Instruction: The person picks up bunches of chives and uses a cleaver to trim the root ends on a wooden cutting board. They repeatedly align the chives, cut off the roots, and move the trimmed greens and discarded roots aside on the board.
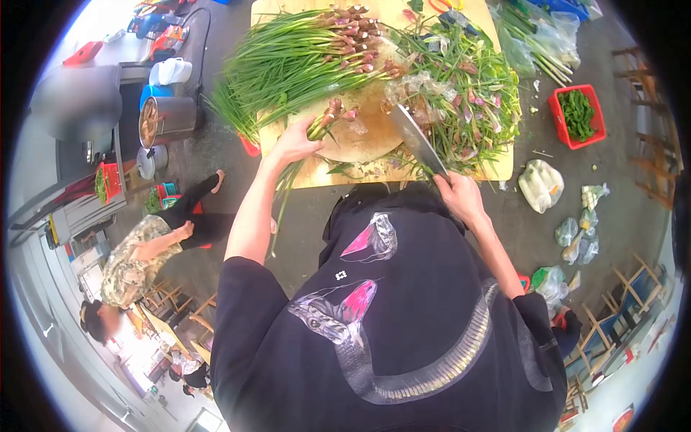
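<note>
My left hand [296,142] is closed around a small bunch of spring onions [331,117], reddish bulbs pointing right and green leaves hanging below the table edge. In my right hand [462,197] is the handle of a kitchen knife [417,137]; its wide blade slants up and left over the right side of a round cutting board [360,153]. Blade and bunch are apart. Beyond my left hand lies a large heap of spring onions [288,63], bulbs to the right. A pile of leafy trimmings [471,93] covers the right part of the wooden table [497,169].
A red basket of green leaves [578,117] stands on the floor at right, near a white plastic bag [541,186]. Bagged long greens [540,43] lie beyond the table. At left are a large metal pot [173,121] and a person in a patterned shirt [137,263].
</note>
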Motion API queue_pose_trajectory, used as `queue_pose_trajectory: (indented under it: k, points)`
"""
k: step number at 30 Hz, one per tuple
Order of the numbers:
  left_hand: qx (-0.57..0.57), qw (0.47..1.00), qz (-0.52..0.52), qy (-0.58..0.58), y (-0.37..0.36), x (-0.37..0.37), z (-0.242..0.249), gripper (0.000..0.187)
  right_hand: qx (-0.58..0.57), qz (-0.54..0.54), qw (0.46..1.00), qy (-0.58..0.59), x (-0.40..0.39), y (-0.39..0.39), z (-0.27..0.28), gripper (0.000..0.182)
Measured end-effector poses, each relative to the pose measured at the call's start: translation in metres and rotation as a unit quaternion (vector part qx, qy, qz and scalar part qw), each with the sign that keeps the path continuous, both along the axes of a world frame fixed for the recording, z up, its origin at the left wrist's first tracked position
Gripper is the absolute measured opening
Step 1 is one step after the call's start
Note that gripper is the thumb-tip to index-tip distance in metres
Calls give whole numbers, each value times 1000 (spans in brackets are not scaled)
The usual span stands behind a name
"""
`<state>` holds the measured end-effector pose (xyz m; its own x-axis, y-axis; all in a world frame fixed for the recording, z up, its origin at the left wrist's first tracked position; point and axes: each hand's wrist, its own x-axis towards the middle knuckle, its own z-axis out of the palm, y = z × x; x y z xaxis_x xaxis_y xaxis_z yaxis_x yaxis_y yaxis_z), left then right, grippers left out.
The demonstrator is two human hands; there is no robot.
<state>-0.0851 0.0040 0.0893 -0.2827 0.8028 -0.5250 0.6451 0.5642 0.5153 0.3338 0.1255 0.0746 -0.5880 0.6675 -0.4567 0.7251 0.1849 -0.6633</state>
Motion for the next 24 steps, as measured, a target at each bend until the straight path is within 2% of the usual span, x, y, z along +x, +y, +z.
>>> queue_pose_trajectory:
  k: [1, 4, 5, 7, 9, 11, 14, 16, 17, 19, 21, 24]
  points:
    - [0, 998, 19, -59, -1, -1, 8, 72, -3, 23, 1000, 5, -8, 1, -1, 38]
    - [16, 991, 55, -118, -9, -4, 8, 70, -35, 89, 995, 9, -43, 1, -7, 40]
    - [32, 989, 80, -121, -11, 1, 16, 63, -59, 85, 994, 18, -53, 0, -10, 40]
    - [43, 966, 142, -212, -18, -6, 11, 57, -107, 77, 991, 36, -70, -4, -17, 40]
    - [56, 932, 190, -304, -23, -23, -1, 48, -124, 16, 991, 43, -80, -8, -25, 41]
    - [64, 925, 178, -331, -25, -28, 6, 50, -101, -22, 993, 50, -66, -12, -39, 41]
    - [88, 898, 168, -397, -21, -37, 17, 52, -97, -153, 982, 45, -31, -11, -32, 37]
    - [85, 872, 188, -444, -16, -55, 24, 52, -8, -186, 982, 26, -22, -8, -37, 34]
    - [80, 861, 199, -461, -12, -58, 31, 47, 21, -162, 987, 5, -19, -10, -37, 33]
    - [71, 867, 206, -449, -9, -75, 31, 45, 77, -115, 990, -37, -18, -7, -26, 32]
    - [56, 870, 220, -437, -6, -92, 41, 44, 88, -139, 986, -16, -23, -17, -25, 31]
    - [17, 949, 189, -253, 19, -130, 77, 48, 99, -167, 981, -17, -36, -30, -17, 31]
